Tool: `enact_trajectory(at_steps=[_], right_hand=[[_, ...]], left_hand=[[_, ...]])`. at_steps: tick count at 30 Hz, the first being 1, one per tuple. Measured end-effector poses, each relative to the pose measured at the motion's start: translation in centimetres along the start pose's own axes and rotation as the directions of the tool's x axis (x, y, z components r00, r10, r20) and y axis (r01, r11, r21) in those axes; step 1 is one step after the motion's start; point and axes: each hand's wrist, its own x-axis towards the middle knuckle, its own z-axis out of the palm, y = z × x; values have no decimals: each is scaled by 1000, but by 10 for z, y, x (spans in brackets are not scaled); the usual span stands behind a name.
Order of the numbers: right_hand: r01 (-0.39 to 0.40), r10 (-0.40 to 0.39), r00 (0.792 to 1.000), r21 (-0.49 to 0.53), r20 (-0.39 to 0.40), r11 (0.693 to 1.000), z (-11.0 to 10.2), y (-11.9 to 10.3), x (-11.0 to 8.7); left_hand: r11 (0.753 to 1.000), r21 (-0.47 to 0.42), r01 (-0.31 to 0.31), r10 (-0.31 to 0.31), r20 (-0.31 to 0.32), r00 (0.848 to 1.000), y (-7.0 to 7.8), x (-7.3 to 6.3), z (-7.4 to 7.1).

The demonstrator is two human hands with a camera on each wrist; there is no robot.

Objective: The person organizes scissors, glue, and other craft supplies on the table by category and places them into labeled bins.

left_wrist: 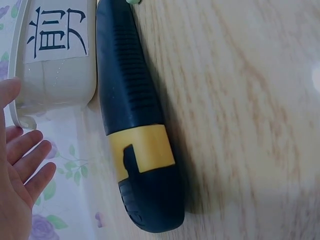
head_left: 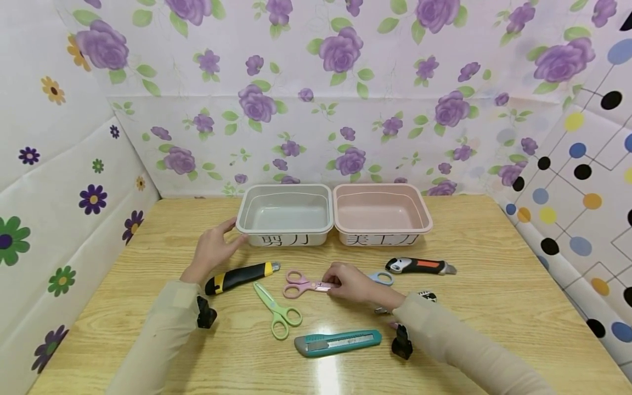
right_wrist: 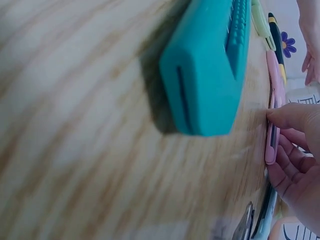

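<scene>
My right hand point(head_left: 353, 284) pinches a pair of pink scissors point(head_left: 310, 286) by the blade end, low over the table, with the finger loops pointing left. Thumb and fingertips lie along the pink scissors point(right_wrist: 273, 75) in the right wrist view. My left hand point(head_left: 214, 249) is at the left front corner of the grey bin point(head_left: 288, 230), thumb at its rim and fingers loosely extended beside its end. Just below that hand lies a black and yellow utility knife point(head_left: 247, 276). Blue scissors point(head_left: 381, 274) are partly hidden behind my right hand.
A pink bin point(head_left: 384, 229) adjoins the grey one; both have front labels. Green scissors point(head_left: 278, 312) and a teal utility knife point(head_left: 340, 343) lie nearer me. A black-and-orange utility knife point(head_left: 419, 265) lies right; my right forearm partly covers a patterned item point(head_left: 427, 296).
</scene>
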Motion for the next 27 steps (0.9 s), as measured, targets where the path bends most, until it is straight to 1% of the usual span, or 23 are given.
enact_trajectory(at_steps=[6, 12, 18, 22, 27], right_hand=[[-10, 10, 1000, 4, -10, 1000, 1, 0, 0], [-27, 28, 999, 76, -16, 997, 2, 1, 0], [-45, 41, 999, 146, 25, 988, 1, -1, 1], [-63, 56, 997, 166, 50, 984, 1, -2, 1], [-83, 73, 996, 197, 60, 977, 0, -3, 1]], left_hand=[[1000, 10, 9, -9, 14, 1000, 2, 0, -2], [1000, 9, 23, -23, 12, 1000, 2, 0, -2], [1000, 18, 22, -22, 22, 1000, 2, 0, -2], [999, 26, 19, -20, 28, 999, 1, 1, -2], [999, 26, 25, -26, 24, 999, 1, 1, -1]])
